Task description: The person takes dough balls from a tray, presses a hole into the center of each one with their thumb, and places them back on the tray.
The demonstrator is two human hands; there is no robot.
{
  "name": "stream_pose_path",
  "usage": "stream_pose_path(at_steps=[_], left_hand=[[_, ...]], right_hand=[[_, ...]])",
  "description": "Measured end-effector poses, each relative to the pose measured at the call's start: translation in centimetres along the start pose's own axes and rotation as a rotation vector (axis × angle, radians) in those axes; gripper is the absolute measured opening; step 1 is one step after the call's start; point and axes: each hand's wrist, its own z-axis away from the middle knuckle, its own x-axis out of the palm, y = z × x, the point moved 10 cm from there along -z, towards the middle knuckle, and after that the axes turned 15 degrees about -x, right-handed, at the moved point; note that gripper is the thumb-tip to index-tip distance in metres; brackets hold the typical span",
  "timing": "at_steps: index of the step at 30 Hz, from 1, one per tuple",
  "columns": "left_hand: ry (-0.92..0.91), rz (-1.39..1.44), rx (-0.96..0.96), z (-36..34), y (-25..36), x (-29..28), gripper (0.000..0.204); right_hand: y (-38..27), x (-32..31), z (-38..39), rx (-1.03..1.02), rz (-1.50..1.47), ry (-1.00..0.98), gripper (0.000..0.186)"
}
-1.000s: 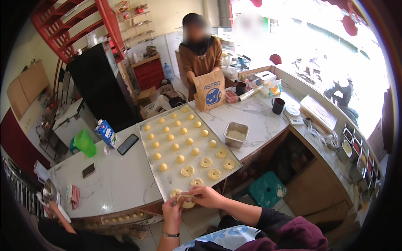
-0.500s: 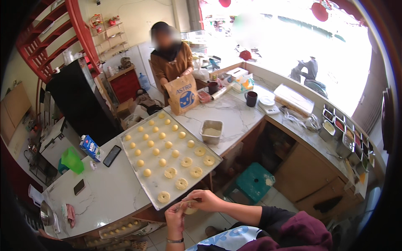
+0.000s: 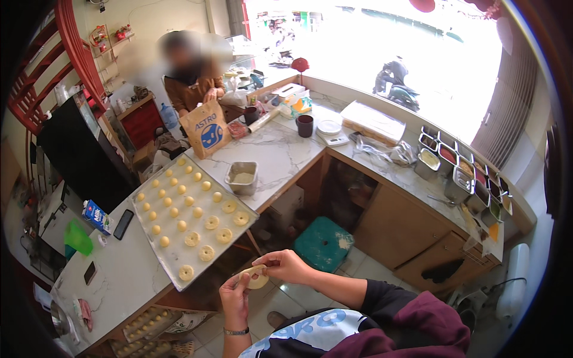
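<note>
Between my two hands is a flat pale dough ring [image 3: 258,282] with a hole in its middle. My left hand [image 3: 234,294] pinches its left side between thumb and fingers, and my right hand [image 3: 285,266] grips its upper right edge. The ring hangs in the air over the floor, just off the counter's front edge. Close by lies a large metal baking tray [image 3: 173,258] on the counter. Round dough balls [image 3: 173,212] stand in rows over most of it, and several flattened dough rings [image 3: 206,253] lie at its near and right side.
A metal tub of flour [image 3: 242,178] stands right of the tray. Phones [image 3: 123,224] and a milk carton [image 3: 96,217] lie left. A teal stool [image 3: 323,244] is below the counter. Across, a person [image 3: 194,83] handles a paper bag [image 3: 205,129]. Topping containers [image 3: 459,173] line the right counter.
My view has swung right, so the tray and counter sit farther left. The dough ring, mostly hidden by my fingers before, now shows its face and hole, with my hands slightly farther apart.
</note>
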Motion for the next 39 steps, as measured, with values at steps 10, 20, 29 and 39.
stream_pose_path(at_steps=[10,20,29,39], left_hand=[[-0.091,-0.038,-0.018,1.2,-5.5,7.3,0.021],[-0.063,-0.119,-0.090,4.4,-9.8,11.0,0.020],[-0.014,-0.170,-0.092,6.2,-11.4,10.5,0.019],[-0.057,-0.134,0.013,5.1,-8.9,10.6,0.019]], right_hand=[[-2.5,-6.2,6.0,0.002,0.124,-0.120,0.030],[-3.6,-8.0,10.4,-0.100,0.136,-0.221,0.032],[-5.0,-6.1,12.4,-0.260,0.259,-0.435,0.029],[-5.7,-7.5,10.9,-0.286,0.218,-0.171,0.036]])
